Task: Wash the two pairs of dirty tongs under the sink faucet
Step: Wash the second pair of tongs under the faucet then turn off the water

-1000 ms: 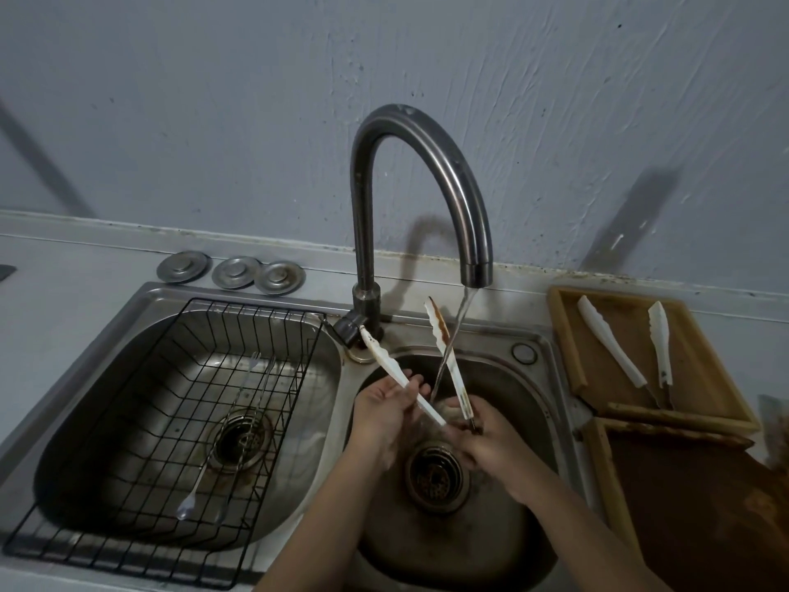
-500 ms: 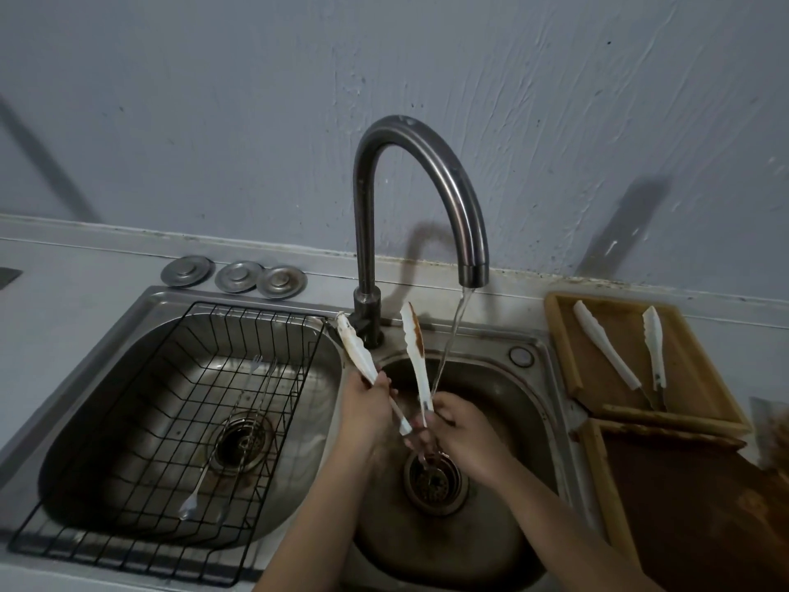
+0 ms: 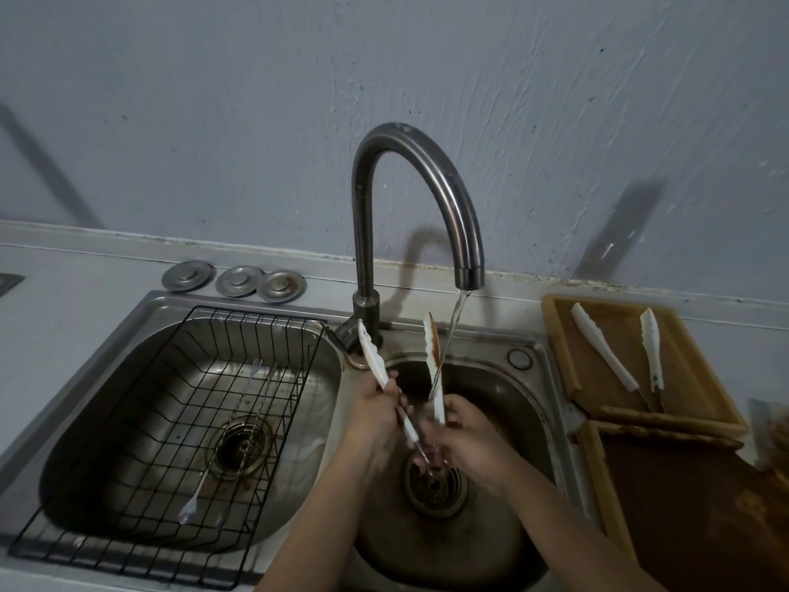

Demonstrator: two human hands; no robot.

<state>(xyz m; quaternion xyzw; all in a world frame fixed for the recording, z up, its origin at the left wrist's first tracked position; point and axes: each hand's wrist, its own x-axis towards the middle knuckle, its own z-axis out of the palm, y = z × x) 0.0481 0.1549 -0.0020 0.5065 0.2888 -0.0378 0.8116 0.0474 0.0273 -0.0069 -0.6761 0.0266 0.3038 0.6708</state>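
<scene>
Left of the faucet (image 3: 410, 198) we see a wire rack (image 3: 179, 420) in the left basin. Under its spout, over the right basin (image 3: 529, 403), our left hand (image 3: 375, 414) clasps one arm of the dirty tongs (image 3: 432, 348) and our right hand (image 3: 463, 437) the other, seemingly near the hinge. Right of the faucet, the second tongs (image 3: 602, 348) lie in a wooden tray (image 3: 555, 331).

Pretty clearly a home kitchen: double-bowl steel sink (image 3: 128, 318) set in a grey tabletop (image 3: 77, 267), curved faucet (image 3: 410, 173) running, wire rack (image 3: 179, 378) in the left bowl, drain plugs (image 3: 239, 280) along the back edge, wooden trays (image 3: 683, 361) at right.
</scene>
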